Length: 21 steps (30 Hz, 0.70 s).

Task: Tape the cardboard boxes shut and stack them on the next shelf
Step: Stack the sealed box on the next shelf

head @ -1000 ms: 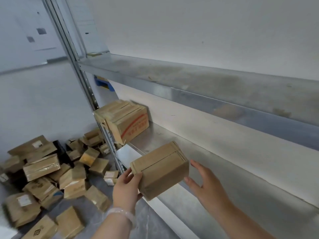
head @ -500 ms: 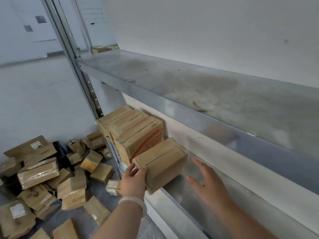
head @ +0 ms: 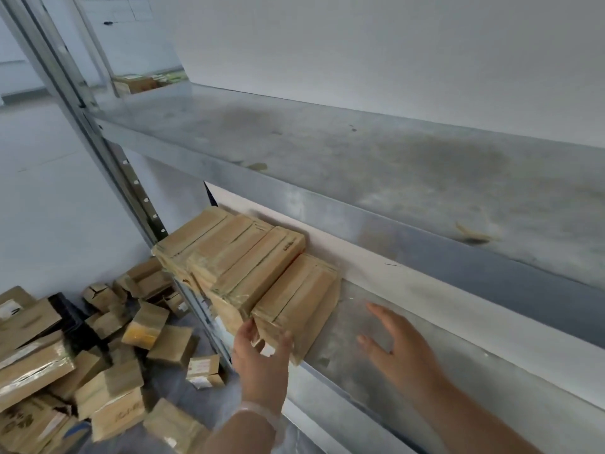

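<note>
a small cardboard box sits on the lower shelf at the centre of the frame, pressed against the right end of a row of taped boxes that runs up and to the left toward the perforated upright post. the left hand is at the box's near end, fingers spread and touching its front lower corner; that corner is hidden behind the fingers, and motion blur makes it hard to say whether they grip or only rest there. a pale bracelet on the wrist is smeared. the right hand hovers open over bare shelf metal to the right of the box, fingers apart, holding nothing, not touching the box. the forearm is cut off by the lower right edge. the upper shelf crosses the frame above and hides the back of the lower one. in the lower left, a heap of loose boxes lies on the floor, partly cut off by the frame edge; printing on them is unreadable.
</note>
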Each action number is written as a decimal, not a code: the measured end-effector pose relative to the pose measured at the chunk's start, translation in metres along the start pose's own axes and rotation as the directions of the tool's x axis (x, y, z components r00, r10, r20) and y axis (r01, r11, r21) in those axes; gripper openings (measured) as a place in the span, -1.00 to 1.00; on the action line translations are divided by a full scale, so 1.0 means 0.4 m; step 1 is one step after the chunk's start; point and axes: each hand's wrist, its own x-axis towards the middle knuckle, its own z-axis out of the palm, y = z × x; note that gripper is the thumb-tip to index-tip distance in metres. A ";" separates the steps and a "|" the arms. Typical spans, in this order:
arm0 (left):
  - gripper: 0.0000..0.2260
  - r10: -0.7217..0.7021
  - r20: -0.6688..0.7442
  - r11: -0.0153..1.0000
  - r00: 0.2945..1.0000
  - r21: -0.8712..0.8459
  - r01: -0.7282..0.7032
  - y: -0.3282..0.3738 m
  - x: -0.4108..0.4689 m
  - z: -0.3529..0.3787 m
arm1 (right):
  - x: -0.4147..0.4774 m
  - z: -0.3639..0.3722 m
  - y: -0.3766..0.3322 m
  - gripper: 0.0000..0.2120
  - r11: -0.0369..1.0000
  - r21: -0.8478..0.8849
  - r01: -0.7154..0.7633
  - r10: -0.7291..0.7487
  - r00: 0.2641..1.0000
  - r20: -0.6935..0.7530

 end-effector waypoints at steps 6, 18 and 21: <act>-0.55 0.623 0.631 0.265 0.462 0.385 -0.884 -0.007 0.033 -0.078 | -0.026 0.031 -0.042 -0.45 0.993 -0.105 -0.044 0.041 0.999 -0.033; -0.56 0.534 0.819 0.022 0.211 0.236 -0.972 0.094 0.066 -0.043 | -0.171 0.016 -0.084 -0.47 0.926 -0.333 -0.178 0.104 0.968 -0.230; -0.56 0.582 0.809 -0.013 0.075 0.102 -0.995 0.123 0.006 0.010 | -0.264 -0.035 -0.082 -0.47 0.896 -0.384 -0.222 0.094 0.941 -0.326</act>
